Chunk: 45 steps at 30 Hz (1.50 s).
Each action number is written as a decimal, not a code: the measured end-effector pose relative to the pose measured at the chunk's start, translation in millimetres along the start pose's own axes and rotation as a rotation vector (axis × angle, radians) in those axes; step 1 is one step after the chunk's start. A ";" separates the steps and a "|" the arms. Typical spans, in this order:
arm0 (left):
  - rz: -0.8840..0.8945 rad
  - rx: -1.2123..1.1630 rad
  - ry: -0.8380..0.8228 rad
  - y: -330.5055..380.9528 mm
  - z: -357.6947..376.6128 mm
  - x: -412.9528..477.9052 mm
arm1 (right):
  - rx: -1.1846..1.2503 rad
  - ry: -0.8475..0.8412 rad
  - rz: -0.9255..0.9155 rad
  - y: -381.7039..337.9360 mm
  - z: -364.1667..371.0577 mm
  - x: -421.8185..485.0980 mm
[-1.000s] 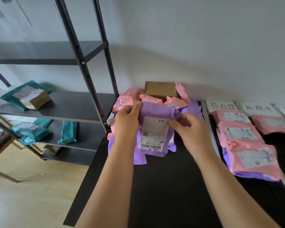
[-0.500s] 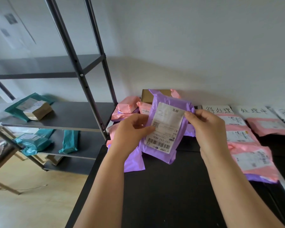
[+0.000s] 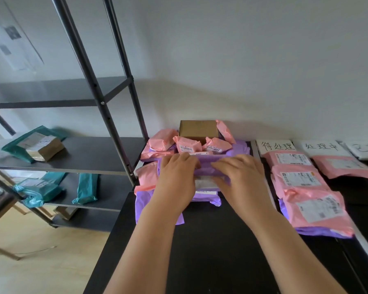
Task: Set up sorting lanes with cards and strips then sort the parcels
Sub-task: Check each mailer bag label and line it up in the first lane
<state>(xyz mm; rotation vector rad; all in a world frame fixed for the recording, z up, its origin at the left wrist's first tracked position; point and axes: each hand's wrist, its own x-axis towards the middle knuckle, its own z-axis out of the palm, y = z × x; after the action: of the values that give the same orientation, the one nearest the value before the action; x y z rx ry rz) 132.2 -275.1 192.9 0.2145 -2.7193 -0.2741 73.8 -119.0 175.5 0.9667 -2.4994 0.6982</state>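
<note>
While the purple parcel (image 3: 206,166) lies atop the unsorted pile (image 3: 187,145) at 12 o'clock, we grip it with left hand (image 3: 176,172) and right hand (image 3: 240,175) together, presumably to carry it toward the cards (image 3: 276,146) at 2 o'clock.

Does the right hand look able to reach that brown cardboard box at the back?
Probably, once freed: the brown cardboard box lies uncovered just beyond, but the right hand, with the left hand, holds a purple plastic parcel.
</note>
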 end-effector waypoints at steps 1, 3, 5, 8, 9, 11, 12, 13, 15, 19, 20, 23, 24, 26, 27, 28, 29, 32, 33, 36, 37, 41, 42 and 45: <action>0.024 0.002 0.010 1.4 0.0 0.1 | -0.007 0.014 0.012 1.1 1.0 -2.5; 0.057 -0.025 0.032 3.8 -0.6 0.9 | 0.000 0.074 0.020 3.3 2.3 -4.6; 0.066 -0.081 0.074 7.4 -2.7 0.6 | 0.033 0.124 0.028 4.6 2.1 -3.9; 0.022 -0.152 0.292 15.4 -6.7 -4.7 | 0.130 0.172 0.094 5.4 -3.0 -0.9; -0.021 -0.165 0.398 17.8 -8.2 -6.1 | 0.190 0.174 0.144 5.9 -4.8 -0.5; -0.161 -0.267 0.527 20.6 -10.8 -7.8 | 0.377 0.172 0.293 9.4 -8.4 -0.6; -0.263 -0.363 0.517 21.4 -13.1 -8.0 | 0.514 0.168 0.377 11.5 -10.9 -0.3; -0.380 -0.472 0.471 21.5 -15.1 -7.8 | 0.655 0.168 0.456 12.9 -13.4 0.2; -0.557 -0.666 0.358 21.8 -16.8 -7.7 | 0.888 0.156 0.551 12.6 -17.9 1.1; -0.584 -0.854 0.248 28.9 -18.9 -9.6 | 1.082 0.127 0.552 6.9 -17.8 -2.3; -0.587 -0.856 0.260 30.1 -19.4 -9.5 | 1.103 0.105 0.535 5.4 -18.1 -3.3; -0.642 -0.909 0.327 28.0 -21.1 -9.3 | 1.134 0.019 0.486 7.4 -19.2 -5.5; -0.658 -0.939 0.343 26.3 -21.7 -9.4 | 1.132 -0.008 0.475 7.8 -20.8 -5.8; -0.671 -0.984 0.351 23.8 -24.0 -9.9 | 1.108 -0.049 0.457 8.5 -24.4 -5.4; -0.670 -1.009 0.343 23.0 -25.6 -10.1 | 1.107 -0.051 0.450 7.9 -26.8 -4.6; -0.664 -1.030 0.328 21.9 -27.4 -10.6 | 1.118 -0.035 0.451 6.7 -30.5 -3.2; -0.651 -1.042 0.304 20.8 -29.1 -11.4 | 1.123 -0.007 0.453 5.6 -34.6 -0.8; -0.567 -1.075 0.214 20.6 -37.0 -15.6 | 1.097 0.107 0.484 3.4 -48.3 7.0; -0.537 -1.100 0.189 21.1 -39.9 -16.8 | 1.110 0.155 0.504 3.4 -52.4 8.8; -0.452 -1.209 0.113 23.1 -51.3 -19.6 | 1.139 0.257 0.518 2.1 -63.7 9.3; -0.428 -1.233 0.095 23.4 -55.3 -20.0 | 1.136 0.264 0.509 0.8 -66.3 8.4; -0.359 -1.287 0.045 22.3 -70.1 -22.2 | 1.180 0.266 0.498 -4.3 -74.9 4.2; -0.349 -1.303 0.036 22.0 -72.8 -23.3 | 1.189 0.266 0.497 -5.6 -76.6 3.3; -0.328 -1.329 0.023 22.5 -77.7 -25.4 | 1.179 0.263 0.491 -9.1 -80.2 1.7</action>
<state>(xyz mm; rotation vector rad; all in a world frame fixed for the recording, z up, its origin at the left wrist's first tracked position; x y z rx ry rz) 183.9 -261.0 258.5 0.2404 -1.9029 -1.9653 91.7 -80.2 244.0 0.4407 -1.9491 2.3962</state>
